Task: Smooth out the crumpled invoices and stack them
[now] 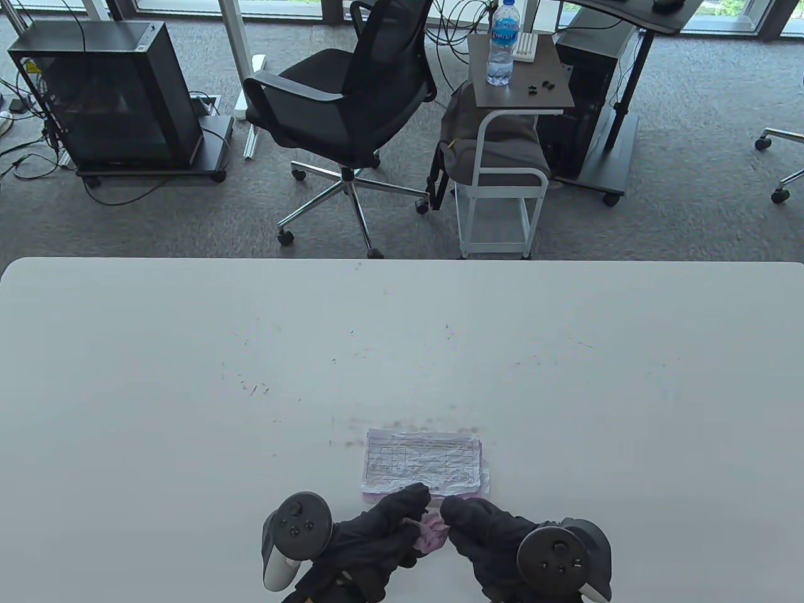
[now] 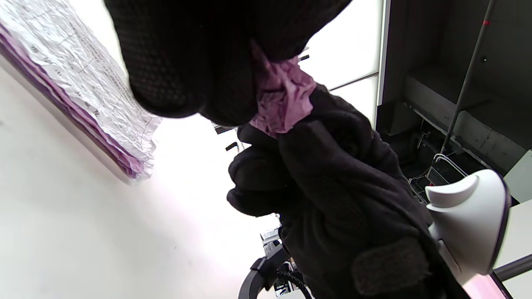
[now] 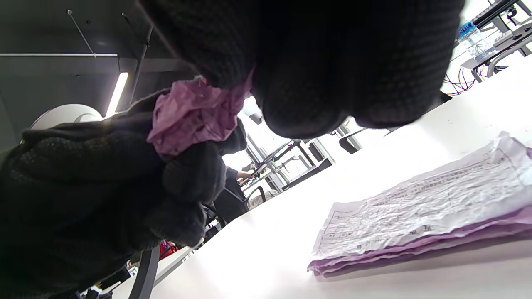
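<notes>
Fingers (image 1: 411, 502) of both hands pinching crumpled pink invoice (image 1: 432, 531)

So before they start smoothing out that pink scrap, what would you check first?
1. Crumpled pink invoice held by both hands: ok, left hand and right hand pinch it.
2. Paper clear of the table: ok, wrist views show it lifted.
3. Stack of flattened invoices tidy: ok, edges roughly aligned.
4. Free table beside the stack for flattening: ok.
5. Paper untorn: cannot tell, too bunched.
</notes>
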